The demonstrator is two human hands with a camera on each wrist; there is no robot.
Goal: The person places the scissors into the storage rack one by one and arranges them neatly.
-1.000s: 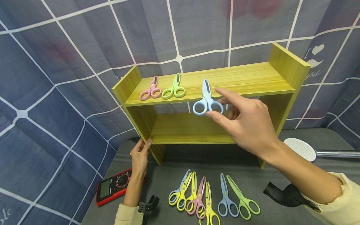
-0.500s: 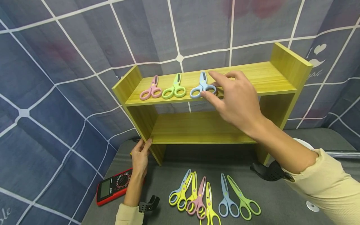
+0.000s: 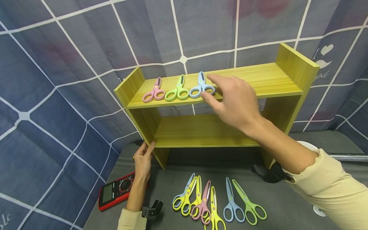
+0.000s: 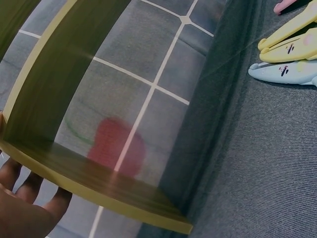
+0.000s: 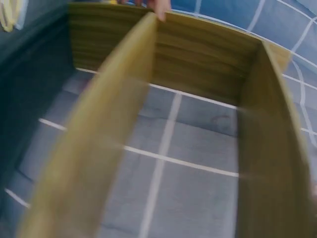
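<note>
A small two-tier wooden shelf (image 3: 218, 83) stands against the curtain. On its top board, pink scissors (image 3: 154, 90) and green scissors (image 3: 177, 89) lie toward the left, blades pointing back. Beside them are light blue scissors (image 3: 202, 85), whose right handle loop my right hand (image 3: 236, 102) pinches between thumb and fingers. Low on the shelf's left side panel, my left hand (image 3: 142, 161) grips the edge, its thumb at the front. In the left wrist view, the fingers of that hand (image 4: 29, 203) curl around the outside of the panel.
Several scissors lie on the grey cloth in front, including a pink pair (image 3: 204, 201), a blue pair (image 3: 231, 201) and a green pair (image 3: 248, 203). A red multimeter (image 3: 116, 190) lies at left. A shower head's metal handle (image 3: 348, 157) shows behind my right sleeve.
My right hand has carried the light blue scissors up and leftward, from in front of the shelf to its top board next to the green pair. The left hand keeps its place.
</note>
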